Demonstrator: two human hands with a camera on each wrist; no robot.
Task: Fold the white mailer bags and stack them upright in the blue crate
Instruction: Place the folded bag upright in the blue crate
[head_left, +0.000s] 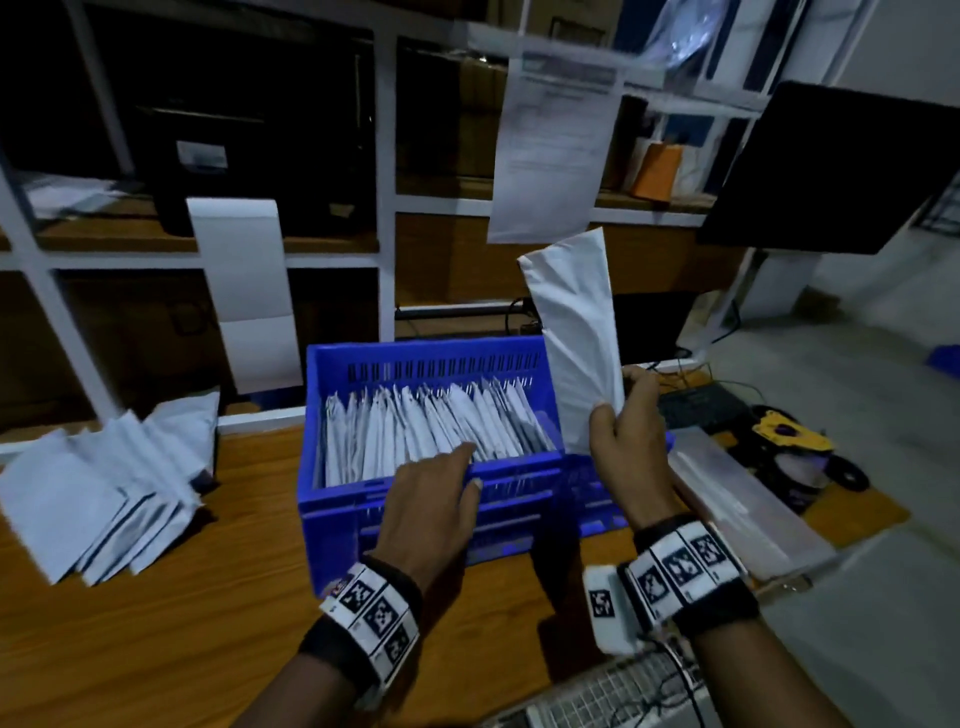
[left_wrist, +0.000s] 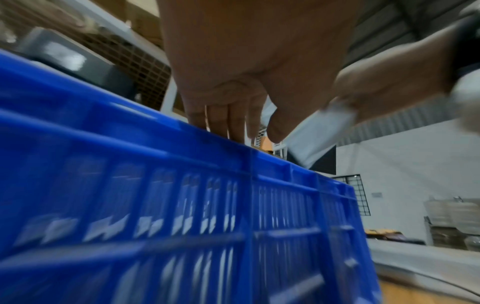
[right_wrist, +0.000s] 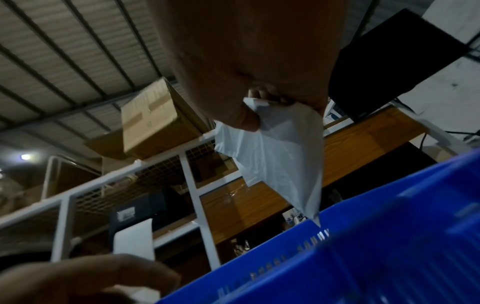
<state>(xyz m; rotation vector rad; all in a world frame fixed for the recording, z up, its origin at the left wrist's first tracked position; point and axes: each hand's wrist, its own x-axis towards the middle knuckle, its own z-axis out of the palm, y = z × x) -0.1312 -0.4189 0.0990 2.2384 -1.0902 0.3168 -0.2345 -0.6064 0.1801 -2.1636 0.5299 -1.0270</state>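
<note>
A blue crate (head_left: 332, 514) stands on the wooden table, filled with a row of folded white mailer bags (head_left: 431, 431) standing upright. My left hand (head_left: 436, 493) reaches over the crate's near rim (left_wrist: 145, 139), its straight fingers (left_wrist: 223, 121) touching the tops of the stacked bags. My right hand (head_left: 623, 431) grips the lower end of a folded white mailer bag (head_left: 576, 332), held upright above the crate's right end. The right wrist view shows the thumb and fingers pinching that bag (right_wrist: 283, 156) above the crate (right_wrist: 389, 246).
A loose pile of flat white mailer bags (head_left: 104, 493) lies on the table at the left. White shelving (head_left: 384, 218) with dark boxes stands behind the crate. A clear plastic case (head_left: 737, 499), a tape measure (head_left: 789, 431) and cables sit at the right. A black monitor (head_left: 831, 166) hangs upper right.
</note>
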